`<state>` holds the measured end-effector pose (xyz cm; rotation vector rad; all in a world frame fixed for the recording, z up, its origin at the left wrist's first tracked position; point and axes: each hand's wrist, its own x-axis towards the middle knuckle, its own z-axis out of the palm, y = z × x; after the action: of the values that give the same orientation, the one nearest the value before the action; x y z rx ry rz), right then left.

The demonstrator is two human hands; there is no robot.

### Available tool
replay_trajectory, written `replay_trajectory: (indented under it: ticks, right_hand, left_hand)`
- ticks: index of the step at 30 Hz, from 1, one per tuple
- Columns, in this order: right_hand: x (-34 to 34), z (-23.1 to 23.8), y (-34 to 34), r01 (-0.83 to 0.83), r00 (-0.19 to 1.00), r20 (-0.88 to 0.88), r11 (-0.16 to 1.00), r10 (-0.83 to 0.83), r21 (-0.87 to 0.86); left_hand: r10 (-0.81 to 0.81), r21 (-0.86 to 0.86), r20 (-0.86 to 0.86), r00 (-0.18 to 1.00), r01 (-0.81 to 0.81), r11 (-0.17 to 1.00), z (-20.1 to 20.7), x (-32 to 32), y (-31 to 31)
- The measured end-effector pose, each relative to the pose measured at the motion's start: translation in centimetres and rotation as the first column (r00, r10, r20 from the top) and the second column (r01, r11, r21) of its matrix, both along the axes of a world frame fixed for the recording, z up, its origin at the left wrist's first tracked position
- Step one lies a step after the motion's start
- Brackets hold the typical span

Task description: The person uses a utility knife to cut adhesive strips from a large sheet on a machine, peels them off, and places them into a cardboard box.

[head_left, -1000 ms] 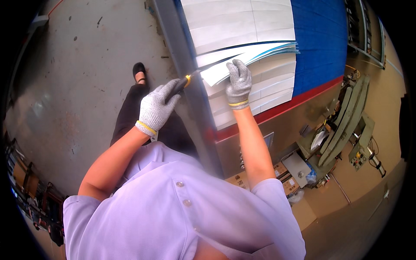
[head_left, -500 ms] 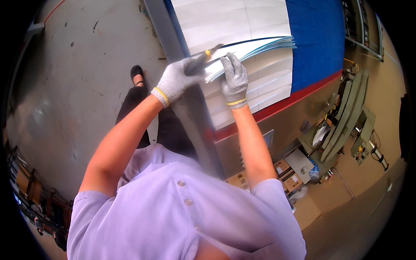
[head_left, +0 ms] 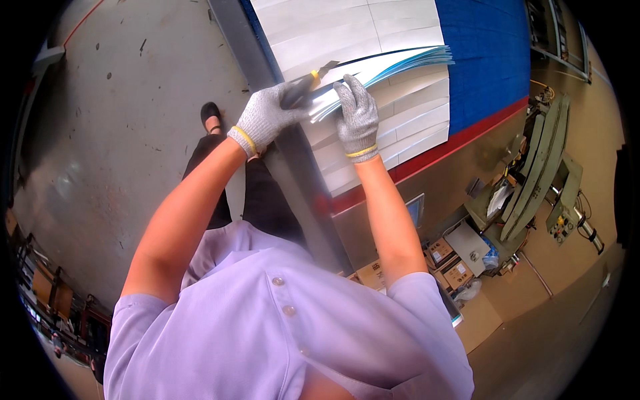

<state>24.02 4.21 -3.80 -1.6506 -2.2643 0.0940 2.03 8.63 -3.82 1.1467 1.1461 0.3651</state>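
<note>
My left hand (head_left: pixel 261 119), in a grey knit glove with a yellow cuff, is closed around a utility knife (head_left: pixel 308 85). The knife has a dark handle, a yellow band and a short dark blade that points up and to the right. My right hand (head_left: pixel 359 120), gloved alike, grips the near end of a thin stack of white sheets (head_left: pixel 387 69). Blue shows along the edges of these sheets, which fan out and bend to the right. Beneath them, white creased sheets (head_left: pixel 353 30) lie across the work surface. Part of the knife's handle is hidden by my left glove.
Blue covering (head_left: pixel 483 67) spans the right part of the work surface, with a red edge strip (head_left: pixel 427 160) in front. A grey metal rail (head_left: pixel 250 50) runs along its left side. Cardboard boxes (head_left: pixel 457 273) and green machinery (head_left: pixel 537 173) stand at the right.
Both hands have shifted slightly up and left in the picture, with the knife and the stack. The near ends of the sheets look more spread apart. Each hand keeps its hold.
</note>
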Motion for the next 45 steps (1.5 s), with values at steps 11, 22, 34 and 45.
replay_trajectory:
  ticks: [11,22,34,45]
  right_hand:
    - [-0.4,0.4,-0.2,0.021,1.0,-0.002,1.0,-0.021,-0.011]
    - [-0.2,0.5,-0.3,-0.018,1.0,0.023,0.998,0.017,0.056]
    - [-0.6,0.7,-0.3,-0.039,0.997,0.074,0.998,0.035,0.055]
    - [-1.1,1.5,-1.4,-0.036,0.999,-0.011,0.994,0.037,0.099]
  left_hand:
    - [0.118,0.162,-0.015,0.993,-0.114,0.98,-0.7,0.9,-1.2]
    - [0.459,0.02,-0.13,0.879,-0.461,0.887,1.2,3.1,-1.6]
    - [0.36,0.217,-0.181,0.915,-0.32,0.922,0.5,3.1,-2.0]
    - [0.367,0.077,-0.17,0.915,-0.359,0.93,1.2,3.7,-1.2]
